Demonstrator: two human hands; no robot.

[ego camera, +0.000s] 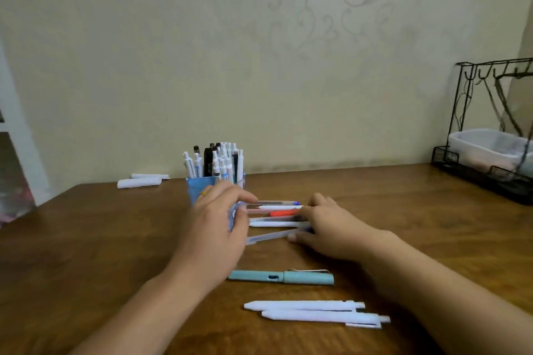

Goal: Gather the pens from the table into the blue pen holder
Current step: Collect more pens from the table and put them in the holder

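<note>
Wood grain ran across the brown table [86, 253]. Nearest lay two white pens [314, 311], then a teal pen [281, 277]. Beyond, the left hand [219, 228] and right hand [331, 228], fingers loosely spread, bracketed a row of pens [277, 215]. The blue pen holder [202, 186] stood behind, before a cream patterned wall [259, 52].

Between our two hands [219, 228] [331, 228] we count about six pens [277, 223] lying in a cluster, though blur makes the number uncertain. Nearer us than the hands lie one teal pen [281, 277] and two white pens [305, 305] [326, 317]. Beyond the left hand stands one blue pen holder [199, 184], and left of it lie two white rolls [139, 182] [150, 176].
</note>
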